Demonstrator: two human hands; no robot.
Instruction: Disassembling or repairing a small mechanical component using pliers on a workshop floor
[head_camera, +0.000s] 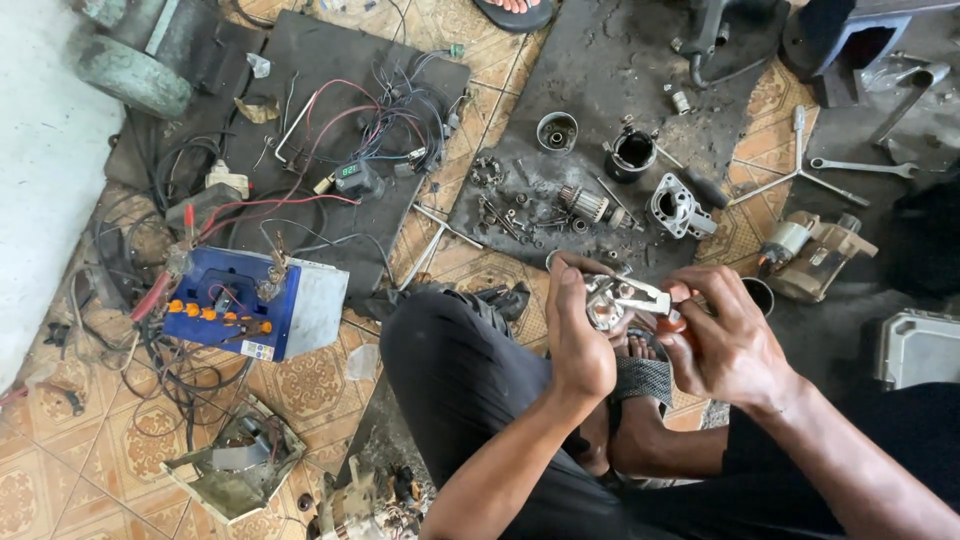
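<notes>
- We are sitting over a dark rubber mat (600, 60) spread on the patterned tile floor (60, 470), beyond the grip.
- A second dark mat (330, 70) is lying far out to the left of the grip, with a tangle of coloured wires (390, 120) on it.
- A blue battery (250, 305) with orange caps is sitting well left of the grip, clips on its terminals.
- A whole starter motor (815, 255) is lying to the right of the grip, just past our right hand.
- A grey plastic case (918, 345) is resting further right, well apart.
- Our left hand (578, 335) is wrapping around a small metal motor part (605, 305), fingers curled shut on it, thumb up along its left side.
- Our right hand (725, 345) is closing on a slim tool with a reddish handle (660, 297); its metal end is lying across the top of the motor part.
- The motor part is sitting between both hands, above our knee, touching the left fingers and the tool.
- A cross wrench (795, 170) and a spanner (865, 167) are lying up and right of the grip.
- An aluminium housing (678, 208), a black cylinder (633, 152), a metal cup (557, 132) and an armature (585, 203) are sitting on the mat just beyond the grip.
- Small bolts and screws (505, 215) are scattered near them; too small to tell apart.
</notes>
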